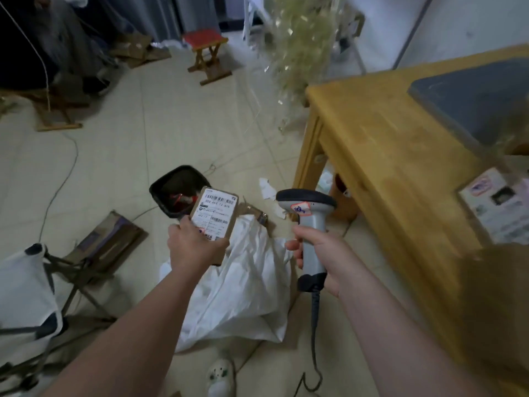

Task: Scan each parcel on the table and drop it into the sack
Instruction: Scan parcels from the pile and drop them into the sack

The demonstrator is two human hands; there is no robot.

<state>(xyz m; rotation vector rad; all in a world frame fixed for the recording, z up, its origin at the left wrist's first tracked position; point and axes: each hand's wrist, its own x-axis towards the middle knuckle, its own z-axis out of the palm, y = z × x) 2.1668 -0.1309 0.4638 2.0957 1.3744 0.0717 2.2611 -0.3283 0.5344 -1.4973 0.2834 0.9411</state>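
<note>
My left hand grips a small brown cardboard parcel with a white barcode label facing up. It hangs over the white sack, which lies crumpled on the floor below. My right hand holds a grey barcode scanner by its handle, head tilted toward the parcel, about a hand's width to the right of it. The scanner's cable drops to the floor. On the wooden table at right lie a dark grey parcel and a labelled parcel.
A black bin stands on the tiled floor just beyond the parcel. A flattened carton and a folding chair are at left. A red stool sits farther back. Paper scraps lie near the table leg.
</note>
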